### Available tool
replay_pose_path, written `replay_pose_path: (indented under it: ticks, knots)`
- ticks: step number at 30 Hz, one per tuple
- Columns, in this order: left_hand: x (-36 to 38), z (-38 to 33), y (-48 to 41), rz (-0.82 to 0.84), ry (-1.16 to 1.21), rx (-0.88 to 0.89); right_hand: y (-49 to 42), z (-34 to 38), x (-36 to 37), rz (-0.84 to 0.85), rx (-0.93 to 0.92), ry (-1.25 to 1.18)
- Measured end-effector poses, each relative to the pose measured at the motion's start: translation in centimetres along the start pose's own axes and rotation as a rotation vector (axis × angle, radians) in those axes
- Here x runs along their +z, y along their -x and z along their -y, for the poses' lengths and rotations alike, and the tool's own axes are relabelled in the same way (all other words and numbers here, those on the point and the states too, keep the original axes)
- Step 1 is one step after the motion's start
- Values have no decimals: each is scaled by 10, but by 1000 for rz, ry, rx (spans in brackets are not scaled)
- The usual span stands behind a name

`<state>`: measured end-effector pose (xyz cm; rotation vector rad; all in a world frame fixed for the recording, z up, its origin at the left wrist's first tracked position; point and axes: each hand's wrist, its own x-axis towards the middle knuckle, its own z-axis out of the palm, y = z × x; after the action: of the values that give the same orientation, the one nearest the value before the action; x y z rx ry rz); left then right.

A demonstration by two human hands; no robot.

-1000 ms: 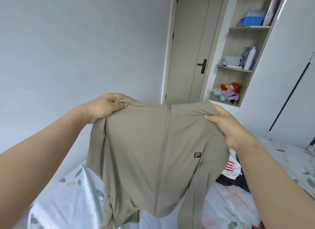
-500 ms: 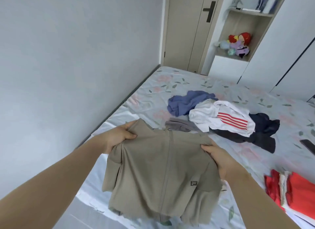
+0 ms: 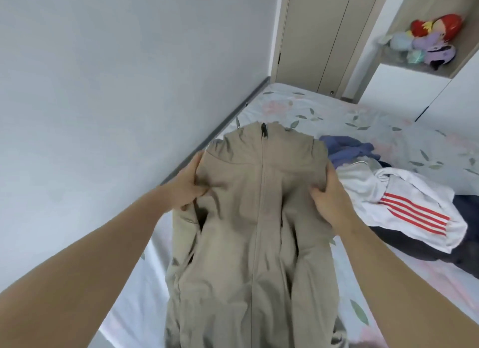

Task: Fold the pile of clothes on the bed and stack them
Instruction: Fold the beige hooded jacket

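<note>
Here's the tan jacket (image 3: 261, 218), front up on the bed (image 3: 363, 119), collar pointing away from the person and the zip closed right up to the neck. The left hand (image 3: 189, 189) grips one shoulder of the jacket with its fingers curled into a bunch of fabric. The right hand (image 3: 329, 197) grips the other shoulder the same way, fingers dug in over the seam. Both hands are closed on cloth, nothing loose.

Just to the right of the jacket waits the rest of the pile: a blue garment (image 3: 347, 148) by the collar, a white top with red stripes (image 3: 404, 200) beside the right hand, and a dark garment (image 3: 466, 218) beyond it.

This looks like the laying-out step, and the body isn't flat yet — creases run down either side of the zip. The lower hem runs off the bottom of the view, so whether it lies straight is hard to say. To do this well, I'd draw the shoulders apart evenly so the zip line runs dead straight. Then let go and sweep the palms down the body before folding. The sleeves seem tucked along the sides — they should be squared up first, or the fold will come out lumpy.
</note>
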<state>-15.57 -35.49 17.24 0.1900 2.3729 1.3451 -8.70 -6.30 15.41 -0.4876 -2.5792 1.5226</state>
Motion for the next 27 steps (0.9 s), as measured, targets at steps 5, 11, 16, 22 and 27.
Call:
replay_pose_path:
  ticks: [5,11,16,22,27]
  knots:
    - [51,73,-48,76,-412,-354,-24,-94,56,172,282,229]
    - [94,125,-85,128,-410,-363,-15,-146,104,321,433,304]
    - [94,154,-147,-18,-425,-270,-59,-158,130,282,407,421]
    - [89,176,-242,-220,-308,-255,-160,-164,155,93,386,309]
    - [90,202,-314,-32,171,-555,-246,-187,168,-142,345,301]
